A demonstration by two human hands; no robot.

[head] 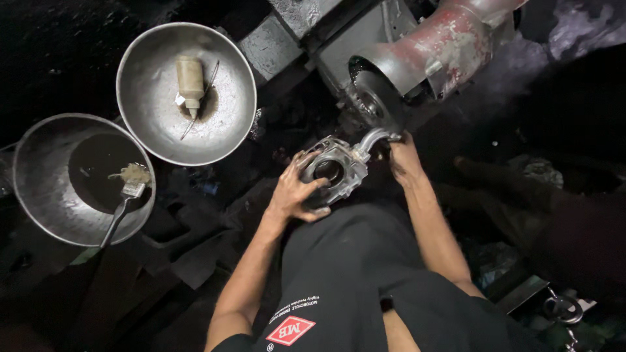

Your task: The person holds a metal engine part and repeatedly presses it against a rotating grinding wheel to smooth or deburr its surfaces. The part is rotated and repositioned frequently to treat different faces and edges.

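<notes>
Metal housing [336,171] gripped between left hand [297,192], right hand [404,160]

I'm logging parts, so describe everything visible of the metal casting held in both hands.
The casting is pale grey cast metal, blocky, with a large round bore through its middle and a curved tube at its upper right end. It looks grimy. It is held tilted above the lap, just below the grinder wheel. The left hand grips its lower left side; the right hand holds the tube end.
</notes>
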